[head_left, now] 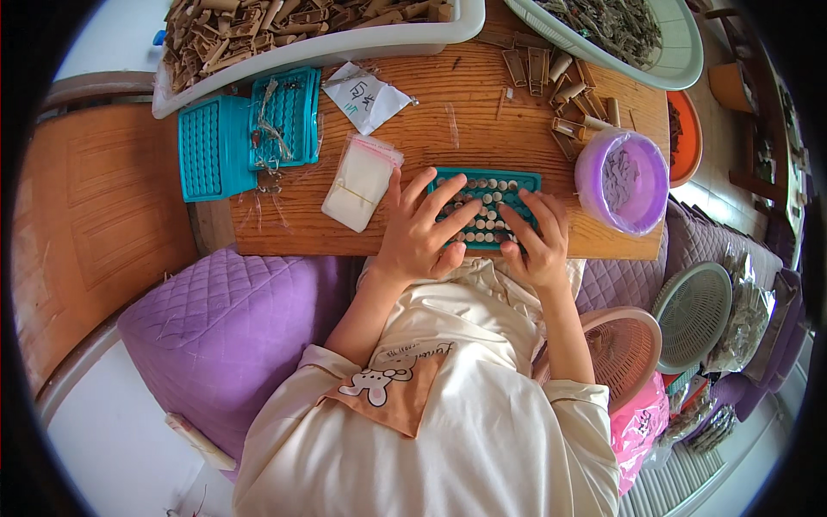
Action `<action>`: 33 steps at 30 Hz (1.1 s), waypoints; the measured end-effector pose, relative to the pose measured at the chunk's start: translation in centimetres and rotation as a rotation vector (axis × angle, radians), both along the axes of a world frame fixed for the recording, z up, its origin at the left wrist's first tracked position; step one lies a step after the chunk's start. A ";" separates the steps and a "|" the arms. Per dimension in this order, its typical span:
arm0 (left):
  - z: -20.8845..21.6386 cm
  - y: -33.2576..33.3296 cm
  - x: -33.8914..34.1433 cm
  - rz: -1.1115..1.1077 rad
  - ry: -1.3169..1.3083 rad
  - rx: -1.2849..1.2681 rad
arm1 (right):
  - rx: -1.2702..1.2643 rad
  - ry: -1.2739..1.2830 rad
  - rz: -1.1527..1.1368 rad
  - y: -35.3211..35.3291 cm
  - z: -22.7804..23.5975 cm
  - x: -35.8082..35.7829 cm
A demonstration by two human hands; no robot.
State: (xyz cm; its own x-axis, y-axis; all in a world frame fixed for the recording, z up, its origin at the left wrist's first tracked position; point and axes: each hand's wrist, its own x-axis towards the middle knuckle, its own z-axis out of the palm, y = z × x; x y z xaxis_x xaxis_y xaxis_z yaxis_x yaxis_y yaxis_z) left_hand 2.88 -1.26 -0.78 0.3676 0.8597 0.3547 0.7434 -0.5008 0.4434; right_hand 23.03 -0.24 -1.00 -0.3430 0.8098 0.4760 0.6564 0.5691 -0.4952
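A teal tray (531, 177) lies near the table's front edge, with several small round pale discs (490, 215) set in rows across it. Over its left side spreads my left hand (420, 231), fingers apart and tips on or just above the discs. My right hand (543, 239) rests at the tray's right side, its fingers also spread and bent over the discs. Neither hand grips anything that I can see. Part of the tray is hidden beneath the fingers. Left of it lies a stack of clear plastic bags (355, 191) with a band around it.
Teal moulded trays (215, 146) and a white packet (366, 96) lie at the back left. Brown hollow pieces (538, 69) are scattered at the back right, by a purple-lined tub (662, 185). A white bin (362, 47) and a pale green basket (689, 60) stand behind.
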 end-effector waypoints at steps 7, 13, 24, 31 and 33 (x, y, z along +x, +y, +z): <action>0.1 0.0 0.1 0.001 -0.003 -0.005 | -0.008 -0.044 0.045 0.0 0.0 0.0; 0.1 0.0 0.2 0.000 0.012 0.009 | 0.002 -0.044 0.040 -0.1 0.0 -0.1; -0.3 0.0 0.1 0.006 -0.037 -0.043 | -0.013 -0.022 0.045 0.1 0.0 -0.1; 0.1 0.2 0.2 0.006 -0.017 -0.054 | -0.022 0.010 0.010 0.1 -0.3 -0.1; 0.1 0.2 0.2 0.004 -0.008 -0.064 | -0.020 0.009 0.005 0.1 -0.3 -0.1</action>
State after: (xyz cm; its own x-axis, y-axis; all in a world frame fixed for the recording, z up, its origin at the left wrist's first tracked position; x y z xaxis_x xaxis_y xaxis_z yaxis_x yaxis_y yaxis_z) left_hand 3.08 -1.09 -0.68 0.3616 0.8822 0.3015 0.7417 -0.4682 0.4803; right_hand 22.94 -0.18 -1.27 -0.3430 0.8174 0.4629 0.6490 0.5625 -0.5123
